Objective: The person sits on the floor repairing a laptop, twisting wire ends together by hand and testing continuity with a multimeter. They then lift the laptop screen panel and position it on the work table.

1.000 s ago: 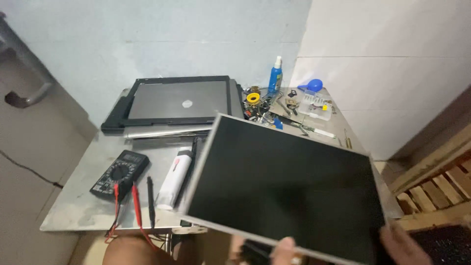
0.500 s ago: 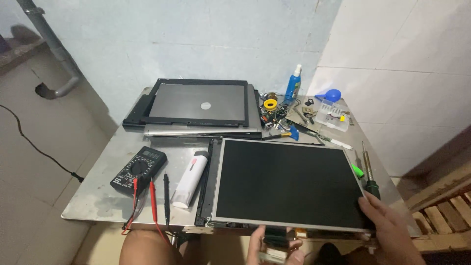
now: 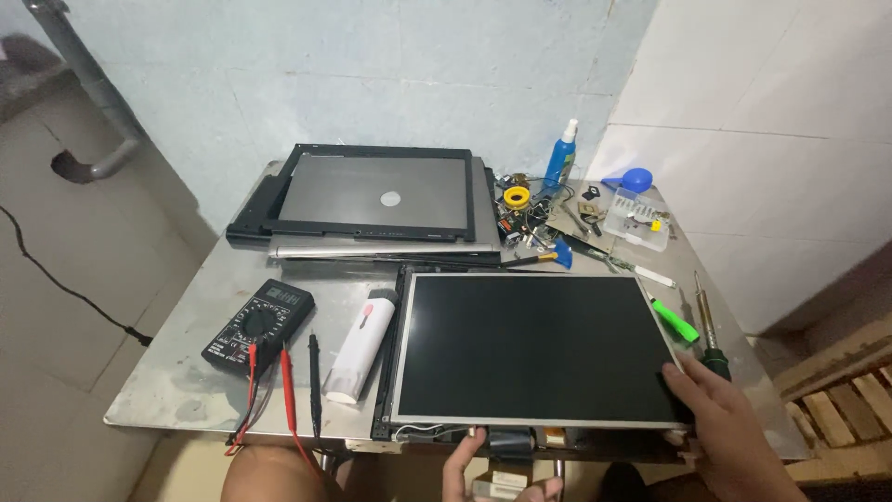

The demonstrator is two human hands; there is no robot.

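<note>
resting near the desk (image 3: 186,390) edge, the display panel (image 3: 534,346) could slip off: right hand (image 3: 720,409) lies flat on its corner, left hand (image 3: 465,465) loosely pinches its lower edge.

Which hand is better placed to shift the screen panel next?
Probably the right hand: it lies on the screen panel at its near right corner. The left hand sits at the near edge, only its fingers reaching it.
</note>
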